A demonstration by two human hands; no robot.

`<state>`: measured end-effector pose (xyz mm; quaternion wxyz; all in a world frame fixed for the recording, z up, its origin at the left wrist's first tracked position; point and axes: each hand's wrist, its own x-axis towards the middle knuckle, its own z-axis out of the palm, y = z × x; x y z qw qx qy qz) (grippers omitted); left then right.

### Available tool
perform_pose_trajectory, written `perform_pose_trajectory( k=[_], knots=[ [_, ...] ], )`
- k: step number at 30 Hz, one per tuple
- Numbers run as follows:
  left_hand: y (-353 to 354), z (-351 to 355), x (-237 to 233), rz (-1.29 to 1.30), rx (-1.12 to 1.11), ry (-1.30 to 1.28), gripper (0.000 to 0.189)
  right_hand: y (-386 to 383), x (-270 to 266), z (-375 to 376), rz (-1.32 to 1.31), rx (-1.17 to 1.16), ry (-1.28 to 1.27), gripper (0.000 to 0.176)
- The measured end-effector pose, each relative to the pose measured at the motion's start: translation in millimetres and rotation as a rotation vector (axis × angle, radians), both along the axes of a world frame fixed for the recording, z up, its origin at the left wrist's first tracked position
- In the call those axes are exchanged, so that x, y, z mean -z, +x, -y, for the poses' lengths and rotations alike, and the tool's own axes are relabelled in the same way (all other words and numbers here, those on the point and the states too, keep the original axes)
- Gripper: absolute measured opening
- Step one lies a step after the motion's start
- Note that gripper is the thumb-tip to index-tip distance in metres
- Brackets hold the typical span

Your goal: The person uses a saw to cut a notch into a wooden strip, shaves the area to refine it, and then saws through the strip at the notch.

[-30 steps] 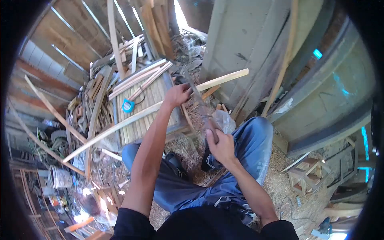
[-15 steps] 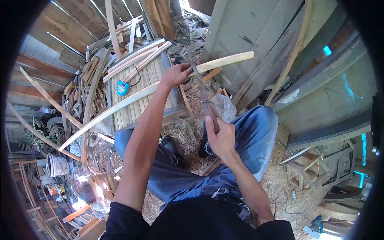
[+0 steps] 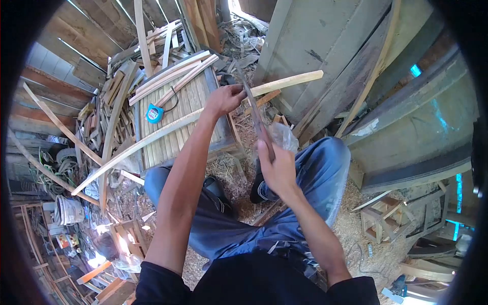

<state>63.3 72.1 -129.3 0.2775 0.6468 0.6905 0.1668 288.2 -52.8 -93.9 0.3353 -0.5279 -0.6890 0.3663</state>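
Note:
A long, pale, curved wooden strip [image 3: 147, 138] runs from the lower left up to the right, over the slatted panel. My left hand [image 3: 225, 100] grips it past the panel's right edge, fingers curled around it. My right hand [image 3: 278, 170] is closed around the brown handle of a narrow-bladed hand saw [image 3: 255, 113], seen nearly edge-on. The blade crosses the strip right beside my left fingertips. Beyond the blade, the strip's free end [image 3: 292, 81] sticks out to the right. A blue tape measure [image 3: 154, 113] lies on the panel.
The slatted wooden panel [image 3: 170, 147] lies in front of my left knee, with several cut strips [image 3: 175, 76] on it. Scrap wood [image 3: 109, 96] is piled behind. Large grey boards [image 3: 300, 46] lean at the right. A small wooden frame [image 3: 384, 218] sits on shavings.
My right hand and the saw have moved a little forward, away from my body, along the blade's line. My left hand still grips the strip in nearly the same place.

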Motion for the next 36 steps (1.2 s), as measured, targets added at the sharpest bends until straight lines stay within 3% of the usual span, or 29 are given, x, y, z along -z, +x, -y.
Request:
perform_pose_trajectory(
  k=[4,8,10,15,19,20,22,27,30,32,36],
  knots=[
    [3,3,4,-0.059,-0.015,0.063,0.051,14,-7,14,-0.086,0.055,-0.056,0.046],
    [-4,-3,22,0.038,-0.021,0.049,0.055,-5,9,-28,-0.094,0.01,-0.065,0.049],
    [-3,-4,5,0.074,0.0,-0.092,0.055,-1,11,-21,-0.099,0.0,-0.043,0.051],
    [-2,1,6,-0.017,0.009,0.014,0.054,24,7,9,-0.12,0.052,-0.205,0.048],
    [-1,0,10,-0.008,0.001,0.036,0.053,4,1,-27,-0.147,0.034,-0.296,0.05],
    [1,0,8,-0.011,0.007,0.037,0.053,2,0,-24,-0.151,0.04,-0.295,0.05],
    [-1,1,4,-0.066,0.026,0.019,0.055,0,-2,-13,-0.026,0.029,-0.027,0.051],
    [-1,2,11,-0.026,0.018,0.086,0.053,7,-9,16,-0.11,0.073,-0.181,0.042],
    [-1,0,18,0.056,0.03,0.091,0.049,-13,2,-6,-0.077,0.03,-0.111,0.039],
    [-4,-3,7,0.083,0.038,-0.059,0.05,-14,4,-3,-0.085,0.044,-0.084,0.039],
    [-3,-2,12,-0.001,-0.004,0.074,0.05,2,3,22,-0.099,0.055,-0.063,0.039]
  ],
)
